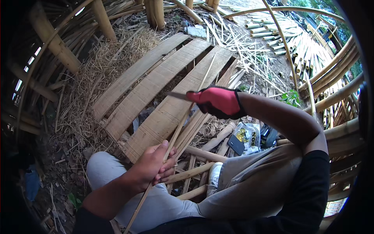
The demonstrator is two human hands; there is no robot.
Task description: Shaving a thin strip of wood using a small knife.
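My bare left hand is closed round a long, thin bamboo strip, which slants from the lower left up across the wooden slats. In a red and black glove, my right hand grips a knife. Its blade points left and lies over or beside the strip; whether it touches cannot be made out. The knife's handle is hidden inside the glove. Beneath both hands lies a low platform of wide wooden slats, with more narrow strips along its right side.
Dry straw covers the ground at left. Cut bamboo poles are heaped at far right, beside scattered slivers. A dark phone and a clear plastic bag lie near my right knee. Bamboo posts and curved rails surround me.
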